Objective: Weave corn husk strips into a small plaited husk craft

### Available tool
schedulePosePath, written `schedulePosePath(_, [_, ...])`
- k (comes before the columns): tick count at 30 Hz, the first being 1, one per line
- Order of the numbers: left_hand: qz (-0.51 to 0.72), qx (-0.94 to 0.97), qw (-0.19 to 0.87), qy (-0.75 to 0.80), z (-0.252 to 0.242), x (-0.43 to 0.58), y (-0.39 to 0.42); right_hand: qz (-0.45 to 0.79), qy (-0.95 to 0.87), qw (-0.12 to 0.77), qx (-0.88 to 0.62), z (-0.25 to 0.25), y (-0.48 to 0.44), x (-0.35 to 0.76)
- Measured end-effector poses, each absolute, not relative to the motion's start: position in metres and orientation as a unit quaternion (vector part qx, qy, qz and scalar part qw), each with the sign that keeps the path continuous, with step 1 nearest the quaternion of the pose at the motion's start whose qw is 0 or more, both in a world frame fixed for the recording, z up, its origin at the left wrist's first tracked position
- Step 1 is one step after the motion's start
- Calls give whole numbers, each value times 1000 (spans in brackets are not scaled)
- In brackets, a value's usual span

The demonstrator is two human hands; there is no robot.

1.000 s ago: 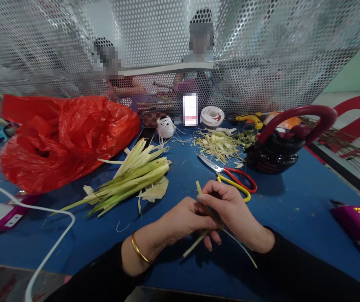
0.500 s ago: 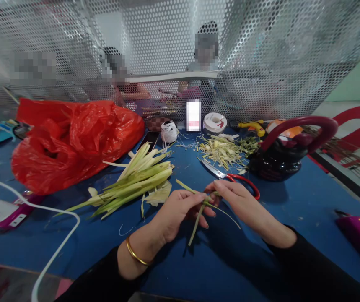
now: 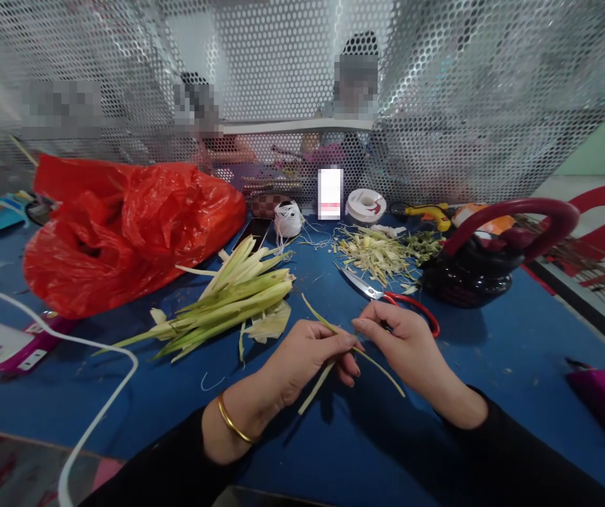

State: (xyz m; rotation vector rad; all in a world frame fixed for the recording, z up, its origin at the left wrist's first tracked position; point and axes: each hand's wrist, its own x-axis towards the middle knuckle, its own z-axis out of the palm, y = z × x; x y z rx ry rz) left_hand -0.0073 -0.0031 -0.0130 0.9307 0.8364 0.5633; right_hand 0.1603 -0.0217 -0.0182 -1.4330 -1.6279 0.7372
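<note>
Between thumb and fingers, my left hand [image 3: 315,355] pinches narrow green leaf strips [image 3: 387,374] that cross one another. One end points up and away, another hangs toward me, and a third curves to the right. My right hand [image 3: 400,338] is closed in a pinch close beside the left fingertips; what lies between its fingers is too small to make out. Red-handled scissors [image 3: 368,289] lie just beyond the right hand. Left of my hands is a pile of pale green husk-like leaves [image 3: 239,303].
A red plastic bag [image 3: 133,232] fills the back left. White string [image 3: 287,220], a spool [image 3: 365,205], leaf scraps [image 3: 373,253] and a dark pot-shaped object with a red handle [image 3: 468,278] stand behind. A white cable [image 3: 122,352] crosses the left. People sit beyond a perforated screen [image 3: 281,63].
My right fingers have drawn slightly back from the crossing of the strips. The strip end hanging toward me has swung left, and my view has shifted a little.
</note>
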Motion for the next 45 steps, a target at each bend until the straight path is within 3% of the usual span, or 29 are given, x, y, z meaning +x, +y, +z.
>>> schedulePosePath(4, [287, 411, 765, 404, -13, -6, -3, 212, -667, 454, -552, -16, -22, 162])
schedulePosePath(9, [385, 383, 725, 423, -10, -8, 2, -6, -649, 556, -519, -1, -40, 163])
schedulePosePath(14, [433, 392, 722, 371, -7, -9, 1, 216, -696, 443, -522, -15, -46, 144])
schedulePosePath(19, [415, 393, 733, 369, -9, -4, -3, 368, -625, 462, -511, -28, -37, 132])
schedulePosePath(45, [422, 353, 739, 390, -6, -8, -1, 372, -672, 428, -477, -25, -38, 139])
